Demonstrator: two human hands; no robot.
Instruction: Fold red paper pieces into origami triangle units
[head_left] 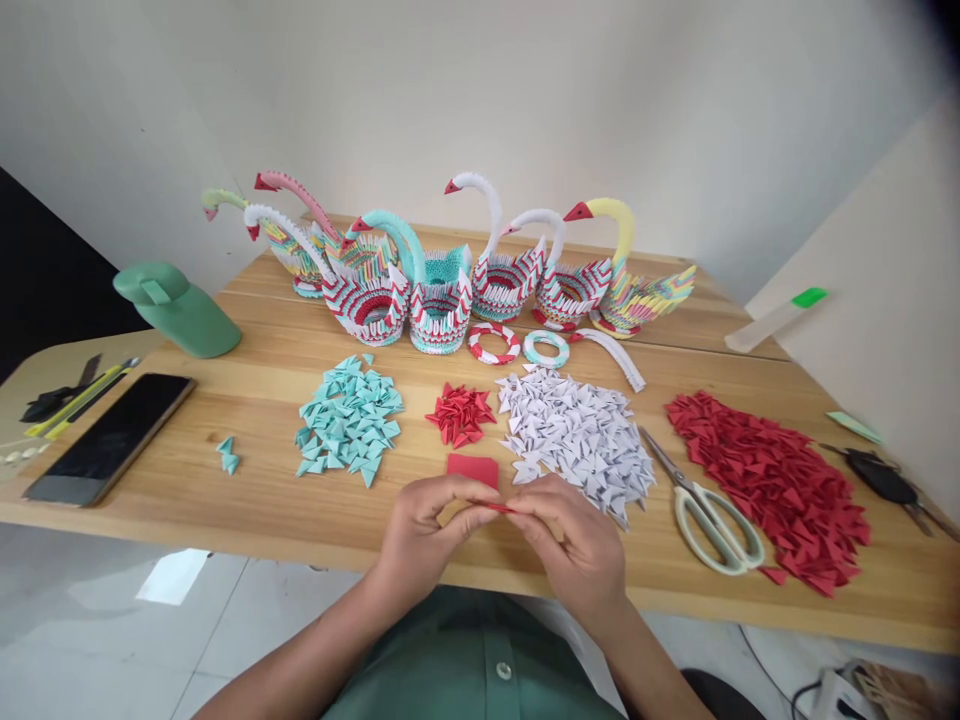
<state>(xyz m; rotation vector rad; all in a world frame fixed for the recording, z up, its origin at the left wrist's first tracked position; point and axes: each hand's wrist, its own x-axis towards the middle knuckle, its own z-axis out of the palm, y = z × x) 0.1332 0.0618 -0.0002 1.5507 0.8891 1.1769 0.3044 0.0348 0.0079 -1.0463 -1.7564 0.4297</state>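
Between the fingertips of both hands is a small folded piece of red paper (501,508), seen edge-on. My left hand (431,525) pinches its left end and my right hand (574,540) its right end, over the table's front edge. Just beyond my fingers lies a stack of red paper (472,470). Past it is a small pile of red folded triangles (460,415). White folded triangles (577,430) are heaped beyond my right hand, and turquoise ones (349,420) lie farther left.
Several paper swans (442,300) stand at the back, with two paper rings (493,344) and a white curved neck (611,355) before them. Scissors (709,510) and a big red triangle heap (772,485) are right. A phone (112,435) and green bottle (180,310) are left.
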